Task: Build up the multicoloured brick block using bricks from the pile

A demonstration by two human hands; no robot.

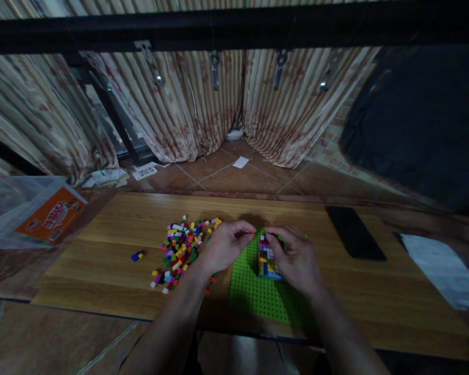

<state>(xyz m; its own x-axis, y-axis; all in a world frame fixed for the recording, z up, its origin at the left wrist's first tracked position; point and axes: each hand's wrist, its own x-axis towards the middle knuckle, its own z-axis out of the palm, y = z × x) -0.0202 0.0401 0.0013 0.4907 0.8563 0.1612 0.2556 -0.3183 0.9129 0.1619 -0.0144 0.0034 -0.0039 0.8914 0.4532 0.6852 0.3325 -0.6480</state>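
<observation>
A green studded baseplate [258, 294] lies on the wooden board [113, 250] in front of me. On it stands a small block of mixed coloured bricks [266, 258]. My left hand [224, 245] and my right hand [295, 258] meet at the far end of that block, fingers curled and pinched together. What the fingertips hold is too small and dark to make out. A loose heap of small coloured bricks [180, 250] lies just left of my left hand.
A stray blue and yellow brick [137, 255] lies further left. A black phone [355, 232] rests at the right of the board, white paper [441, 268] beyond it. A clear bag with an orange packet [50, 213] sits at far left. Curtains hang behind.
</observation>
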